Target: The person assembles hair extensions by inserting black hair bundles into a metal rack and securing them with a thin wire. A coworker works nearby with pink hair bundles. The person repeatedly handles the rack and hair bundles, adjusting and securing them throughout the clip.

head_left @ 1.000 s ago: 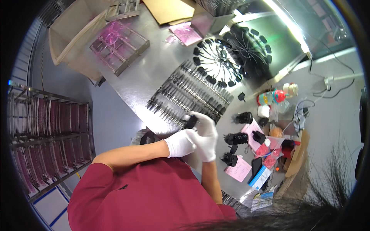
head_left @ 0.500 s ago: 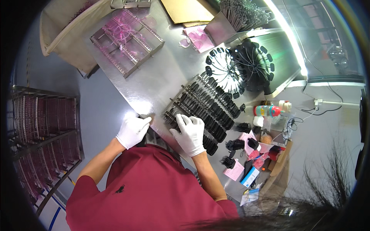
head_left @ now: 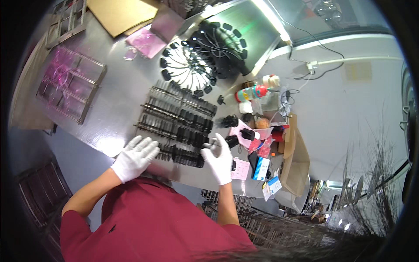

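Several rows of small black, paddle-shaped parts lie on a metal rack on the steel table. My left hand, in a white glove, is at the left end of the nearest row. Its fingers are stretched out close together, with nothing seen in them. At the right end of the same rows is my right hand, also gloved in white. Its thumb and fingers are curved and apart, and no held thing shows. I cannot tell whether either hand touches the rack.
Beyond the rows stand two round fans of black parts, one lit white and one dark. A metal frame with pink strands lies left. Bottles, pink papers and a blue-white box crowd the right side.
The view has turned, so the table sits further left. My left hand has gone from closed at the table edge to flat by the rows. My right hand has moved to their right end.
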The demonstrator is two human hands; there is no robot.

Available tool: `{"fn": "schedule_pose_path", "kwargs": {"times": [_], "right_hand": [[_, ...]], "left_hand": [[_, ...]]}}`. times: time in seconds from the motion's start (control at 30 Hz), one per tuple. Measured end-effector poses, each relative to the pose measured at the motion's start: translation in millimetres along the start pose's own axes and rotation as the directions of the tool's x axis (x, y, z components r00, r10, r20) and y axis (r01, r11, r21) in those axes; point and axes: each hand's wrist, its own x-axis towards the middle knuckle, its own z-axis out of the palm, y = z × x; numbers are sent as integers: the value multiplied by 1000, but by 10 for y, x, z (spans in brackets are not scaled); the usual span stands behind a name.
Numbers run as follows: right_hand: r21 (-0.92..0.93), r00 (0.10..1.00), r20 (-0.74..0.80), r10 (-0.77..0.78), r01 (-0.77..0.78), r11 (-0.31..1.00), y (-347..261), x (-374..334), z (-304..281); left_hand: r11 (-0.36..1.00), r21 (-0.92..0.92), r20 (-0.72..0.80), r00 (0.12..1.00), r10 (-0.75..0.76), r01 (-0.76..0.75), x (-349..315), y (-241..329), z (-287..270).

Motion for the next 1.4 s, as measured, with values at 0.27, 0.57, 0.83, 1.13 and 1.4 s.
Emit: {"fn": "schedule_pose_path", "kwargs": {"times": [0.27,0.57,0.83,1.13,1.4], "right_hand": [[-817,907,-279,315,-397,419,1353,1104,-1543],[-919,791,-98,604,-305,250,1650,1700,-1765],[-854,947,-320,23,-299,425,729,902,-1133],[-615,919,-379,111,-339,712,1182,-237,299],[-438,921,-378,-92,-90,894,1813,-486,601]], "left_hand": [[998,-59,183,983,22,-11,336,-53,-517],[989,-145,-266,963,-41,2,1073,-530,-740],[888,-195,-518,725,-453,416,2416,-2015,-654],[706,-65,-604,536,-590,705,4028,-2781,-1266],[827,346,-850,521,77,442,3541,-2081,-2351]]}}
